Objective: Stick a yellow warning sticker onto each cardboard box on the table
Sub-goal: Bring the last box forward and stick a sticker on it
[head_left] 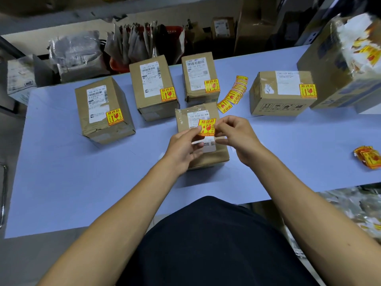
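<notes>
Both hands hold one yellow warning sticker (pixel 207 127) above the nearest cardboard box (pixel 214 156). My left hand (pixel 183 147) pinches its left edge and my right hand (pixel 235 135) pinches its right edge. Behind stand several boxes that each carry a yellow sticker: a left box (pixel 103 110), a middle box (pixel 152 87), a back box (pixel 199 78) and a right box (pixel 282 92). A fanned strip of loose stickers (pixel 234 93) lies between the back box and the right box.
The boxes stand on a pale blue table (pixel 82 172). A large carton (pixel 348 65) with torn sticker backing on top stands at the far right. A small heap of stickers (pixel 368 158) lies near the right edge. Bags and parcels crowd the floor behind the table.
</notes>
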The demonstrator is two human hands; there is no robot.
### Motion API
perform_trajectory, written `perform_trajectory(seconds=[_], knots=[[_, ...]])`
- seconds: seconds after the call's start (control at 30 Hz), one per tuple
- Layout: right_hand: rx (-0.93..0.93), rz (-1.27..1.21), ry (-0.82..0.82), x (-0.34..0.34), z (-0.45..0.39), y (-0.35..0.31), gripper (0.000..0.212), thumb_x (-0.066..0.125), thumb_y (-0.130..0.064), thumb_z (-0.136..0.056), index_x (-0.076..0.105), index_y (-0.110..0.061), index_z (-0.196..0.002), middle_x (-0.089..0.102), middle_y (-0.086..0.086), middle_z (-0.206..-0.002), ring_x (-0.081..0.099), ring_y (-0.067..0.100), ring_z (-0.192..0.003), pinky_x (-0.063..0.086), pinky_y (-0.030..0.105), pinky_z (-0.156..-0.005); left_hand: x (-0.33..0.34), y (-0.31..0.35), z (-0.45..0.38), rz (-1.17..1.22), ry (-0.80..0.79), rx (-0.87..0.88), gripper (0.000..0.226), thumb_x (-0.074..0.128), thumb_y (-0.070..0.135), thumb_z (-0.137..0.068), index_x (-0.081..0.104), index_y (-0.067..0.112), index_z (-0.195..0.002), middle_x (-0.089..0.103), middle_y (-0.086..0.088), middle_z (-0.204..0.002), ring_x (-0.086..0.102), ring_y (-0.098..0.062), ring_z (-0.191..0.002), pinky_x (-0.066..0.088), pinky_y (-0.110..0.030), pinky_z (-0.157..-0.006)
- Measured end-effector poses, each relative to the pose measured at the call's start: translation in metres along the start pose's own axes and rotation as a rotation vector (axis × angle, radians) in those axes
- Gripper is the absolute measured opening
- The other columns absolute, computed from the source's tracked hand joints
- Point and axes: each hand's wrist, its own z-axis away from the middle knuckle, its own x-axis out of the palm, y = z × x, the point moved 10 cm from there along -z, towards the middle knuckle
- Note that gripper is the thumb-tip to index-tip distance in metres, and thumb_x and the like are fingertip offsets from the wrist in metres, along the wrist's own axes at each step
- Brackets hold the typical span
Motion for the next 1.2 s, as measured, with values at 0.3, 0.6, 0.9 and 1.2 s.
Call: perform_trajectory(seconds=[0.3,0.6,0.9,1.2], knots=[[0.103,0.042,0.039,-0.018,0.002,0.017,0.014,0.06,-0.023,-0.097,0.064,-0.01,-0.094,0.062,0.004,-0.086,0.059,0.015,-0.07,0.054,0.026,-0.058,-0.001,0.005,-0.003,-0.086,-0.004,0.074,0.009,0.061,0.019,-0.097,0.066,0.014,-0.09,0.062,0.002,-0.069,0.051,-0.01,-0.051,0.043,-0.026,-0.058],[0.069,-0.087,0.008,-0.009,0.001,0.017,0.013,0.064,-0.023,-0.095,0.067,-0.012,-0.09,0.063,0.004,-0.085,0.059,0.016,-0.075,0.055,0.027,-0.066,0.013,0.0,0.001,0.051,-0.079,0.063,0.008,0.058,0.021,-0.099,0.064,0.018,-0.094,0.064,0.001,-0.073,0.057,-0.011,-0.055,0.047,-0.028,-0.062],[-0.22,0.121,0.113,-0.018,0.006,-0.02,0.017,0.059,-0.014,-0.093,0.061,-0.016,-0.076,0.062,0.007,-0.078,0.058,0.015,-0.075,0.056,0.037,-0.074,0.008,-0.01,-0.003,-0.044,-0.042,-0.031,0.024,0.057,0.04,-0.098,0.065,0.021,-0.109,0.062,-0.001,-0.075,0.051,-0.015,-0.053,0.044,-0.028,-0.058],[0.075,0.192,-0.125,-0.02,-0.002,0.028,0.018,0.059,-0.014,-0.097,0.064,-0.013,-0.08,0.063,0.004,-0.08,0.058,0.011,-0.072,0.054,0.03,-0.073,0.004,0.008,-0.012,-0.319,0.001,0.195,0.015,0.065,0.018,-0.093,0.068,0.011,-0.081,0.06,-0.002,-0.074,0.047,-0.013,-0.055,0.042,-0.027,-0.059]])
